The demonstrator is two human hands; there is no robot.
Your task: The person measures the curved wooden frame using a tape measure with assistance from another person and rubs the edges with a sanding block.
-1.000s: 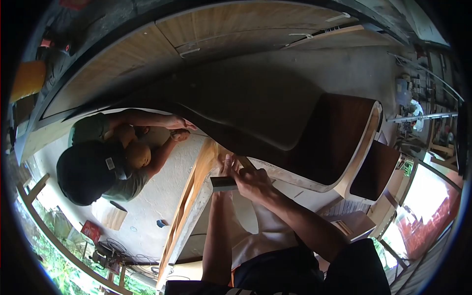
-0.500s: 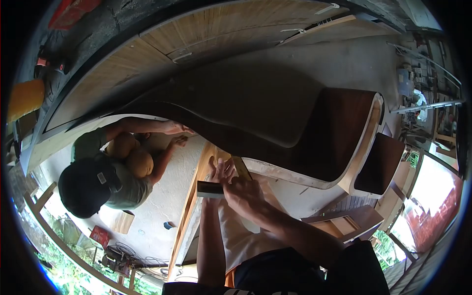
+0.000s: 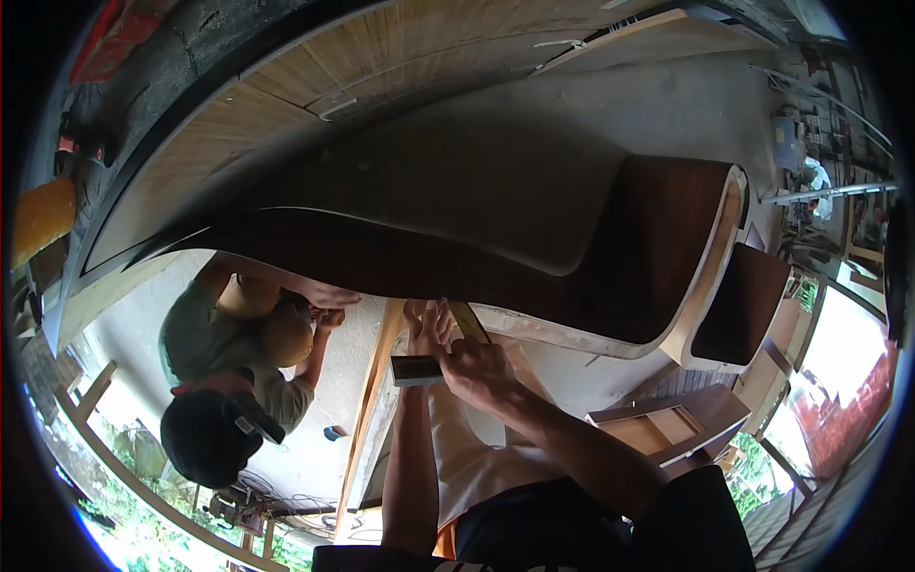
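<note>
Right hand [image 3: 479, 367] grips a dark block [image 3: 416, 370]; left hand [image 3: 427, 322] (fingers spread wide) presses the curved wooden panel [image 3: 496, 276] at 12 o'clock.

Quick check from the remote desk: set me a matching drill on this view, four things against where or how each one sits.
Things:
1. dark block
2. left hand
3. co-worker's cap
4. curved dark panel

Places or states:
A. fingers up against the panel's lower edge
B. lower left, beside the pale floor
C. gripped in the right hand
D. arching across the middle, above both people

Pairs: 1-C, 2-A, 3-B, 4-D
</note>
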